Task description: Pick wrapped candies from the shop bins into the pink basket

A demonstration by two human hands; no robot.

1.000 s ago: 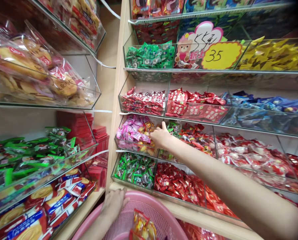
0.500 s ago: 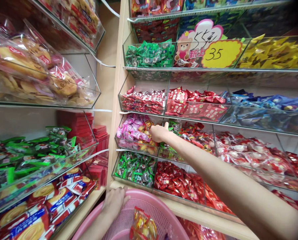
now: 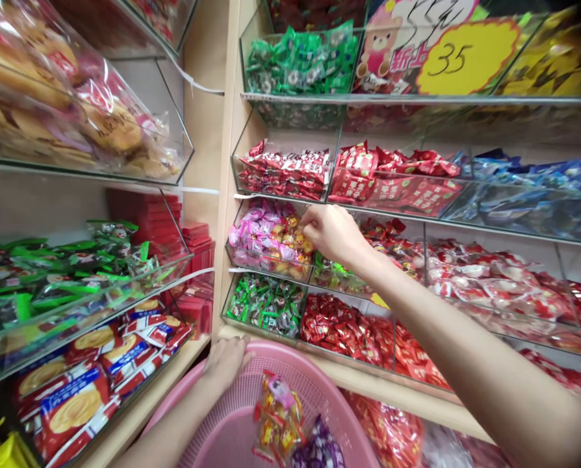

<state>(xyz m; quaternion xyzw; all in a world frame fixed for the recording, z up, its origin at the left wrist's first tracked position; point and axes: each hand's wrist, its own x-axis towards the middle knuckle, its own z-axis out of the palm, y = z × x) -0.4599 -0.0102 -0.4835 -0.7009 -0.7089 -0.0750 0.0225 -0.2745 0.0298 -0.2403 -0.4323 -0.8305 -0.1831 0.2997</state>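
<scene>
My right hand (image 3: 332,231) reaches to the shelf bin of pink-wrapped candies (image 3: 256,234) and gold-wrapped candies (image 3: 293,240). Its fingers are curled together beside the gold ones, and whatever they may hold is hidden. My left hand (image 3: 226,361) grips the rim of a pink plastic basket (image 3: 314,370), thumb on the inner side. Inside the basket are gold and red wrapped candies (image 3: 277,426) with a pink-wrapped candy (image 3: 281,392) on top. Purple-wrapped candies (image 3: 318,448) lie beside them.
Clear-fronted bins hold green candies (image 3: 266,302), red candies (image 3: 339,328) and red packets (image 3: 392,185). A yellow price sign (image 3: 470,58) hangs above. On the left shelves are bagged pastries (image 3: 110,123) and red-blue snack packs (image 3: 73,403). A wooden ledge (image 3: 407,396) runs behind the basket.
The view has tipped lower, showing more of the basket. My right hand has curled its fingers and lowered its raised thumb. A pink-wrapped candy now shows on top in the basket.
</scene>
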